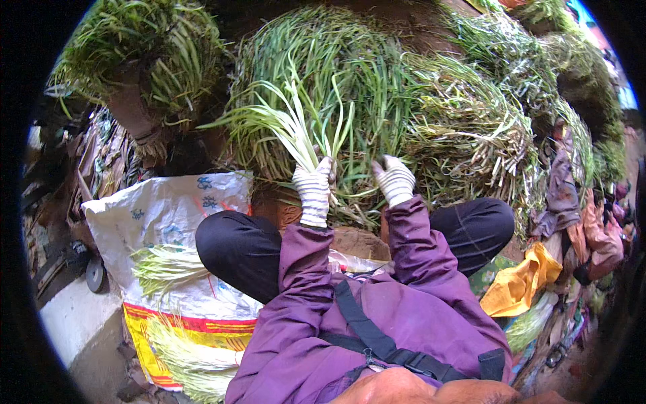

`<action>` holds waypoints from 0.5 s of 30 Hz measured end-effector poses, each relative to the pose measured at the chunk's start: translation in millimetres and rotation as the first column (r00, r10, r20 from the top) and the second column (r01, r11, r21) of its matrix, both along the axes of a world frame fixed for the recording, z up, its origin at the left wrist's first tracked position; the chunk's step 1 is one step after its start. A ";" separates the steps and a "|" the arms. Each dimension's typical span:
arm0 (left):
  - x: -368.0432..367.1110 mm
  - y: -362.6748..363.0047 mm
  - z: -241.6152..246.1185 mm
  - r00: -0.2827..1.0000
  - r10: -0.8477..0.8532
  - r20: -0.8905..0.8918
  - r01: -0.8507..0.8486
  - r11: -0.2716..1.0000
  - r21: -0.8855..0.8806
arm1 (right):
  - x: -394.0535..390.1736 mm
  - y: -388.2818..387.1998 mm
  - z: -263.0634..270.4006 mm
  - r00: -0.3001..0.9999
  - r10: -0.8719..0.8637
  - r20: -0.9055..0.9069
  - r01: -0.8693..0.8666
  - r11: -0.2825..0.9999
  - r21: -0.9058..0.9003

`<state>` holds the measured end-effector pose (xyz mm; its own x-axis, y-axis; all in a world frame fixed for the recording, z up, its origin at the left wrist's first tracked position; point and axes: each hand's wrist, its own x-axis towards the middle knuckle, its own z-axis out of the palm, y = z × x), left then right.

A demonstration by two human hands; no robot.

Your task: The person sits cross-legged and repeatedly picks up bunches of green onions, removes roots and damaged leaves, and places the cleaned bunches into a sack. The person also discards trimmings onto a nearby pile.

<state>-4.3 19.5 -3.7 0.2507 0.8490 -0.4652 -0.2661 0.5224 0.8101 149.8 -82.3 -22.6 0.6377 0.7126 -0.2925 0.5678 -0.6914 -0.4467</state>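
My left hand [314,189], in a striped knitted glove, grips a fan of pale green leafy stalks [298,131] by their lower ends. The leaves spread upward and to the left. To its right is my right hand [396,179], in a matching glove, at the near edge of a large heap of long green leafy stalks [323,60]. Its fingertips are dark and blurred against the greenery, so whether they touch or pinch a stalk is unclear.
A white woven sack [166,202] at left bears a loose pale bunch [166,270] and larger pale bunches [197,353]. Drier, strawlike stalks [474,131] lie at right. A yellow cloth [525,283] is beside my right knee. Another green bundle [146,60] stands upper left.
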 end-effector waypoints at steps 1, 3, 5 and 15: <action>2.5 -0.5 -0.7 0.995 -0.055 -0.077 0.058 0.998 0.029 | -3.2 4.2 11.7 0.999 0.023 -0.033 -0.016 0.975 0.222; 9.8 -6.3 16.3 0.969 -0.136 -0.205 0.167 0.976 0.139 | -17.5 13.3 30.4 0.993 0.114 -0.011 -0.101 0.922 0.373; 5.9 -8.8 -5.2 0.951 -0.127 -0.282 0.250 0.853 0.458 | -33.3 26.9 47.5 0.930 0.093 -0.355 0.078 0.895 0.439; 23.3 -26.9 -6.4 0.871 -0.247 -0.425 0.372 0.896 0.244 | -44.8 -5.4 31.6 0.936 -0.132 -0.326 0.340 0.573 0.746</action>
